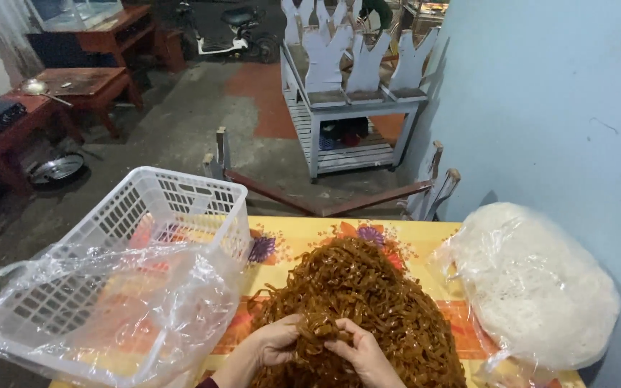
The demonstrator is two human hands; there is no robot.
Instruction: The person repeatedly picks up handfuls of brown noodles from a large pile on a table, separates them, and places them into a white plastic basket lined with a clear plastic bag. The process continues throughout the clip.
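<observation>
Both left hand (276,340) and right hand (363,352) clamped on tangled brown noodle strips (357,302); a hard pull likely snaps strands or drags the heap off the table (303,228).

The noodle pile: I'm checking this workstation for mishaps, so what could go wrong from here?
1. The brown noodle strips are heaped high; as both hands, left hand and right hand, pull at a clump, strands could slide off the table's near edge.
2. The white basket seems to overhang the floral table and might tip.
</observation>
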